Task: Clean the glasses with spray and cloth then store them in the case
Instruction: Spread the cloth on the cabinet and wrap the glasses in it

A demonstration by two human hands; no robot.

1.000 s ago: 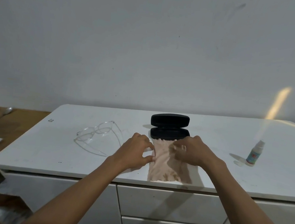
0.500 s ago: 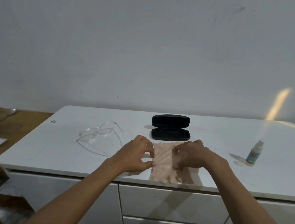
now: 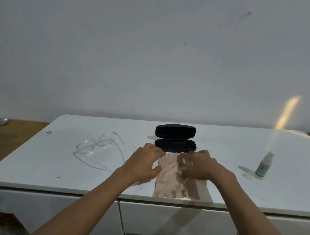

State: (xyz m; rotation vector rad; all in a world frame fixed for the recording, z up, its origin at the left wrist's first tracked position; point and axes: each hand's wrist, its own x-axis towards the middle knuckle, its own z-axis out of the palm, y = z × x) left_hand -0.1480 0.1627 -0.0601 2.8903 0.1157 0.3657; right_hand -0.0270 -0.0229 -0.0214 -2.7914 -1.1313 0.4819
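A pale pink cloth (image 3: 170,179) lies near the front edge of the white cabinet top (image 3: 225,145). My left hand (image 3: 144,165) grips its left edge, and my right hand (image 3: 200,167) grips its upper right part, both with curled fingers. Just behind the hands stands a black glasses case (image 3: 175,138), open, with its lid up. Clear-framed glasses (image 3: 98,145) rest on the top to the left, arms unfolded. A small white spray bottle (image 3: 263,166) stands upright at the right.
White drawers (image 3: 176,221) run below the cabinet top. A wooden table (image 3: 1,137) with a spoon and a white sheet sits lower at the left. A plain wall rises behind.
Both hands have moved back up the cloth toward the case, after sliding toward me half a second ago. The cloth is bunched between them. Glasses, case and bottle have not moved.
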